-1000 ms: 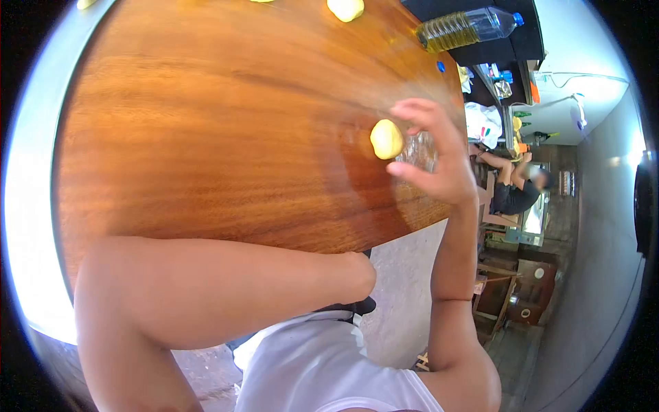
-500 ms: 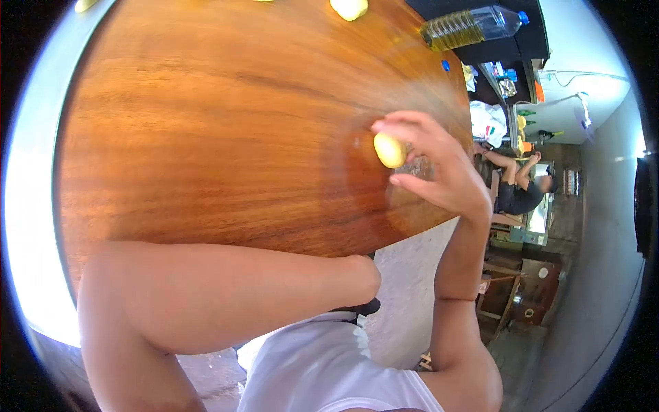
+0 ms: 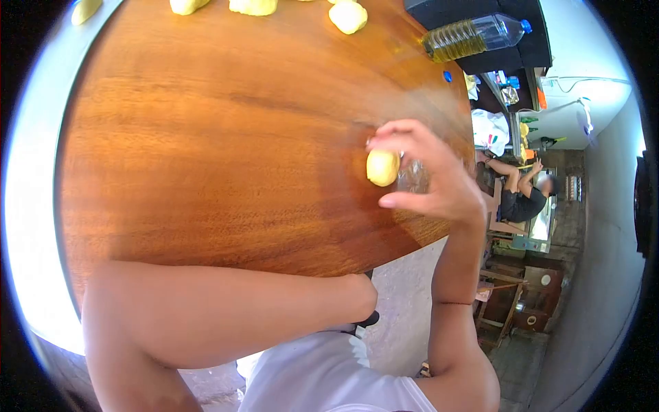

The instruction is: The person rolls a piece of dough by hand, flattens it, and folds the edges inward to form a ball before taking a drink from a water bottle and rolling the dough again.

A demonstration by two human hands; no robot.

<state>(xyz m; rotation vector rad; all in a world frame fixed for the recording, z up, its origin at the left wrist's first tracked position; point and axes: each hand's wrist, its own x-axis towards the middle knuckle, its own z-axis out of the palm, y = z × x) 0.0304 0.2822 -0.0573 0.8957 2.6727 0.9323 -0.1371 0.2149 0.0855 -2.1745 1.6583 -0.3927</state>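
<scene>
A yellow ball that looks like dough (image 3: 382, 167) rests on the brown wooden table (image 3: 226, 151). My right hand (image 3: 432, 172) arches around it with fingers and thumb apart. The fingers curve over its far side, while the thumb lies a little away from its near side. Between ball and palm the tabletop has a glossy, wet-looking patch (image 3: 412, 177). My left arm (image 3: 226, 309) is bent across the table's near edge. Its hand end is turned down and the fingers are hidden.
Several more yellow lumps (image 3: 253, 5) line the far edge, one of them (image 3: 348, 16) nearer the right. A plastic bottle (image 3: 473, 38) of yellow liquid lies by a blue cap (image 3: 447, 76). A person (image 3: 525, 199) sits in the background at right.
The view has tilted, bringing more lumps in at the far edge. The dough ball has shifted slightly left and turned, and my right hand has moved with it, thumb now farther from the ball.
</scene>
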